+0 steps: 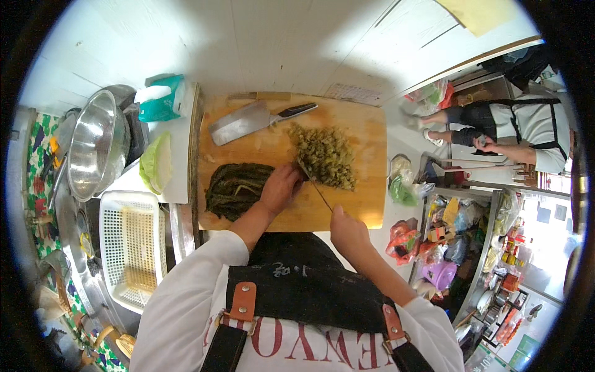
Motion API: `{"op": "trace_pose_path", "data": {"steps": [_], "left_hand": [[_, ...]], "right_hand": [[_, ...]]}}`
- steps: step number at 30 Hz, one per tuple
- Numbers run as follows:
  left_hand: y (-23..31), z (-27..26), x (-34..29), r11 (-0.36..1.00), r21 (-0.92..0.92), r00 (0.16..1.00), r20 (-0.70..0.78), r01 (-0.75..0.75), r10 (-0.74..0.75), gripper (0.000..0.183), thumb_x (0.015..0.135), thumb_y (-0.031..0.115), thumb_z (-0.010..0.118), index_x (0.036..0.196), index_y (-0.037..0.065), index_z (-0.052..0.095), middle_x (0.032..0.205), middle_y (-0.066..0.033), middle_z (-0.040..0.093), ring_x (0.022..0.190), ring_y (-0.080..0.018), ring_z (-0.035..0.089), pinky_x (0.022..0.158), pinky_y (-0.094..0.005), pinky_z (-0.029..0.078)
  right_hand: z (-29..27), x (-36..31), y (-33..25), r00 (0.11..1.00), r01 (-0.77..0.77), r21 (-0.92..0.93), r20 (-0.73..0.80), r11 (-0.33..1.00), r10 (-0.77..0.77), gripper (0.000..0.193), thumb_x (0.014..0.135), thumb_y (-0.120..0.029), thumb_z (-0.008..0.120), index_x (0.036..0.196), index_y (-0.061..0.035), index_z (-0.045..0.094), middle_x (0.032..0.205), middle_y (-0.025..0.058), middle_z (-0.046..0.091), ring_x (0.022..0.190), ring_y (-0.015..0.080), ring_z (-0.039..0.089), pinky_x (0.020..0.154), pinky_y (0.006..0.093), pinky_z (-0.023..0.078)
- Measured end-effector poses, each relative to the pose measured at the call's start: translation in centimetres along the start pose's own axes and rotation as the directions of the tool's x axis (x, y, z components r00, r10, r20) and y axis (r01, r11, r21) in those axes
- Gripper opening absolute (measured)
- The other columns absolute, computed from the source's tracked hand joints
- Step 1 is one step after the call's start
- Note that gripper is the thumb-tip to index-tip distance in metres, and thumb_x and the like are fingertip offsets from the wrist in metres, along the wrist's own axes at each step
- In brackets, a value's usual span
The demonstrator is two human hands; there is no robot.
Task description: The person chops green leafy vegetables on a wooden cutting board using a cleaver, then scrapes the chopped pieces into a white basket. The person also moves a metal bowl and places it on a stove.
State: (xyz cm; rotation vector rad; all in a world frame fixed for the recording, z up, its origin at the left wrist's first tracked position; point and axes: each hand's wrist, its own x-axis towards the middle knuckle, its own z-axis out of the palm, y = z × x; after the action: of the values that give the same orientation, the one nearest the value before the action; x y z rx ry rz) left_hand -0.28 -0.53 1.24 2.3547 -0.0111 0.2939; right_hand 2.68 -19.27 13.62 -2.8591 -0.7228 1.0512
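Observation:
My right hand point(348, 232) is closed round the handle of a knife point(320, 193), whose thin blade slants up and left to the edge of a heap of chopped green vegetable point(325, 155). Right beside the blade, my left hand point(282, 188) is closed with bent fingers over the end of a bunch of dark leafy greens point(235, 190), pressing it to the wooden cutting board point(369, 198). What lies under those fingertips is hidden. A wide cleaver point(240, 123) with a black handle lies flat farther back on the board.
Left of the board are half a cabbage point(156, 162), a teal tissue pack point(161, 99), a white plastic basket point(130, 248) and a steel bowl point(98, 146). A white wall point(279, 43) rises behind. Bagged goods fill shelves point(455, 235) at right, where another person point(520, 127) is seated.

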Motion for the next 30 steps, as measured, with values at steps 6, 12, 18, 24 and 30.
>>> {"op": "trace_pose_path", "data": {"steps": [6, 12, 18, 24, 30], "left_hand": [[0.4, -0.4, 0.6, 0.997, -0.003, 0.997, -0.041, -0.072, 0.072, 0.020, 0.074, 0.007, 0.067, 0.092, 0.004, 0.059, 0.097, -0.0130, 0.055, 0.096, -0.0332, 0.053, 0.084, -0.0402, 0.046], [-1.0, 0.8, -0.4, 0.999, -0.036, 1.000, -0.005, -0.016, 0.016, 0.027, 0.077, 0.011, 0.068, 0.101, 0.001, 0.059, 0.109, -0.0169, 0.054, 0.103, -0.0373, 0.051, 0.089, -0.0439, 0.044], [-0.6, 0.2, 0.1, 0.998, -0.056, 0.998, 0.056, -0.021, 0.025, 0.028, 0.076, 0.012, 0.069, 0.100, 0.003, 0.058, 0.111, -0.0175, 0.054, 0.104, -0.0379, 0.050, 0.088, -0.0454, 0.043], [-0.7, -0.3, -1.2, 0.996, 0.066, 0.998, -0.037, -0.056, 0.058, 0.025, 0.077, 0.012, 0.067, 0.099, 0.004, 0.058, 0.105, -0.0126, 0.055, 0.102, -0.0326, 0.050, 0.088, -0.0417, 0.044], [0.3, -1.0, -0.5, 0.998, 0.055, 0.998, 0.063, 0.028, -0.031, 0.031, 0.075, 0.009, 0.068, 0.103, 0.003, 0.057, 0.106, -0.0174, 0.054, 0.101, -0.0387, 0.051, 0.085, -0.0452, 0.045]], "right_hand": [[1.4, 5.5, -1.2, 0.998, -0.009, 0.039, -0.060, 0.999, 0.011, 0.015, 0.089, -0.012, 0.043, 0.102, -0.0040, 0.043, 0.089, 0.0255, 0.063, 0.084, 0.0424, 0.063, 0.071, 0.0523, 0.050], [-0.7, 0.7, -0.6, 0.999, 0.036, -0.038, 0.012, 0.999, -0.035, 0.016, 0.090, -0.014, 0.040, 0.102, -0.0033, 0.042, 0.086, 0.0264, 0.064, 0.079, 0.0437, 0.063, 0.069, 0.0520, 0.050], [2.2, 5.8, -1.5, 0.998, -0.002, 0.058, -0.056, 0.998, 0.005, 0.015, 0.089, -0.012, 0.040, 0.102, -0.0043, 0.043, 0.089, 0.0270, 0.064, 0.082, 0.0425, 0.064, 0.071, 0.0509, 0.051], [-1.4, 1.9, -2.2, 0.995, 0.069, -0.006, -0.071, 0.998, -0.069, 0.015, 0.092, -0.017, 0.039, 0.097, -0.0024, 0.041, 0.081, 0.0267, 0.063, 0.072, 0.0454, 0.062, 0.065, 0.0559, 0.048], [2.1, 3.4, -1.9, 0.997, 0.036, -0.014, -0.066, 0.999, -0.037, 0.017, 0.088, -0.010, 0.043, 0.103, -0.0025, 0.043, 0.088, 0.0243, 0.065, 0.079, 0.0404, 0.065, 0.067, 0.0495, 0.052]]}}
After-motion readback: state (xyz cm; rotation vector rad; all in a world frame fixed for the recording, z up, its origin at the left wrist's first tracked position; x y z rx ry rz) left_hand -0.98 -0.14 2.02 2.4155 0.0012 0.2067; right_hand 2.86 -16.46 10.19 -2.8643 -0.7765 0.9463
